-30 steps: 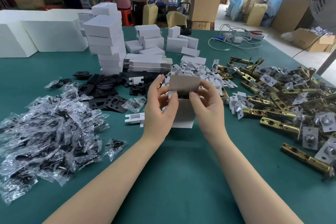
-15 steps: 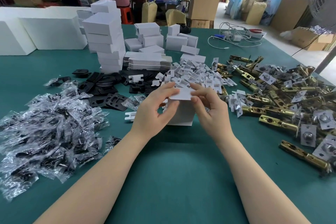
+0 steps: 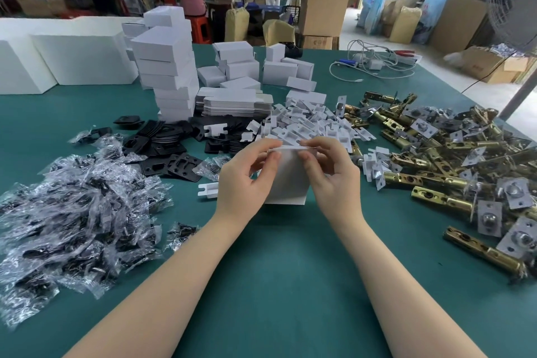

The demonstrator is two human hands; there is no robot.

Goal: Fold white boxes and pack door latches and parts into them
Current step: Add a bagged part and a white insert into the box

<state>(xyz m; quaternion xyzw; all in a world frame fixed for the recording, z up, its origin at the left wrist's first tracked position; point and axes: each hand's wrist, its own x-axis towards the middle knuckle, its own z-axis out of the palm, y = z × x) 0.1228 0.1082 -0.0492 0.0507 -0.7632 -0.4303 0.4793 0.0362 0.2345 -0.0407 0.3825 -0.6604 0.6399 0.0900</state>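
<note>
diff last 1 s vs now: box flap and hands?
The top flap of the white box, upright a second ago, has been folded down flat. Both the left hand and the right hand have come down with it and pinch its top edge. Box stays standing on the table; the piles are unchanged.

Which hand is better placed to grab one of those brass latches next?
Right. The right hand sits beside the brass latches heaped on that side; the left hand would have to cross over the white box.
</note>
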